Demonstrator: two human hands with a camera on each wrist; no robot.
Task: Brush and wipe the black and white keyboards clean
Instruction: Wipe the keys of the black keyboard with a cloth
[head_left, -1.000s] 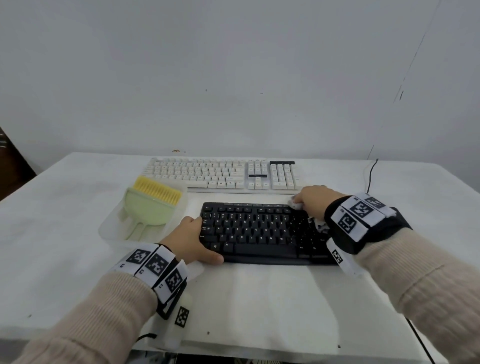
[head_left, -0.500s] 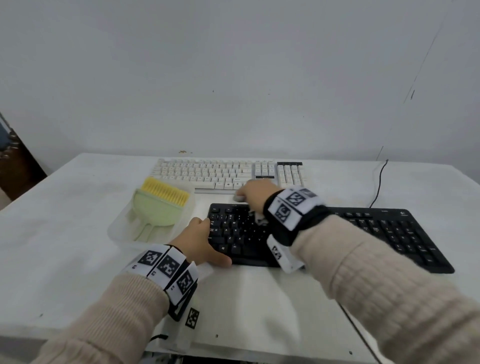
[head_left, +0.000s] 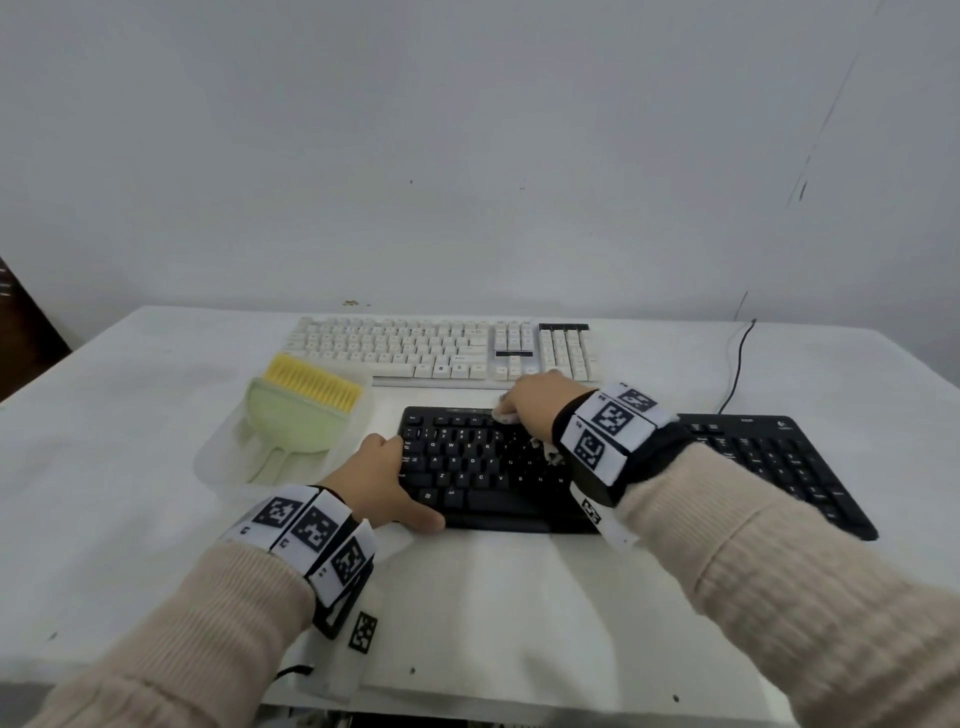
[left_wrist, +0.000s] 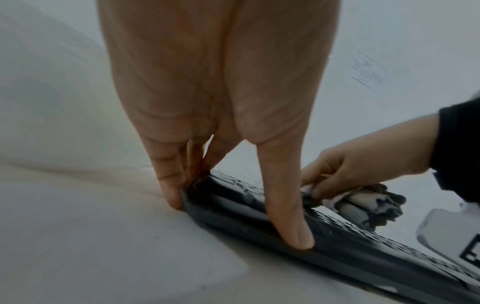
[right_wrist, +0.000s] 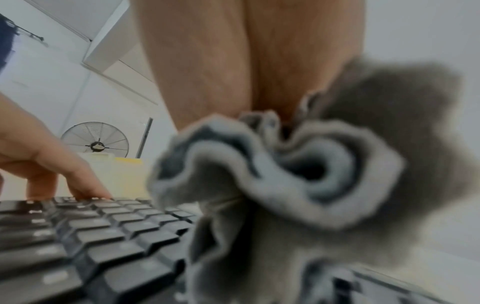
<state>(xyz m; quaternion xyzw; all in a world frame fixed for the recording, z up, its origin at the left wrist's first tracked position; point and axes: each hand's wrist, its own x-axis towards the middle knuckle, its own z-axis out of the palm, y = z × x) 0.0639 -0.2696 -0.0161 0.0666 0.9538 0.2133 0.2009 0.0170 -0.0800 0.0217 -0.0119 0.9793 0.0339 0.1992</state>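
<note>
The black keyboard (head_left: 467, 467) lies near the table's front, with the white keyboard (head_left: 441, 348) behind it. My left hand (head_left: 387, 478) grips the black keyboard's left end, thumb along the front edge and fingers at the side (left_wrist: 285, 216). My right hand (head_left: 535, 408) holds a bunched grey cloth (right_wrist: 298, 174) and presses it on the back key rows left of the middle. The cloth (left_wrist: 363, 203) sticks out under the palm. My right wrist hides the keyboard's middle.
A clear tray (head_left: 218, 457) left of the black keyboard holds a green brush with yellow bristles (head_left: 306, 395). A black cable (head_left: 737, 364) runs off the back right. A white wall stands close behind the table (head_left: 519, 597). A fan (right_wrist: 94, 142) stands far off.
My right hand with the cloth slid left along the black keyboard's back rows, then a little back to the right. My left hand kept its hold on the left end.
</note>
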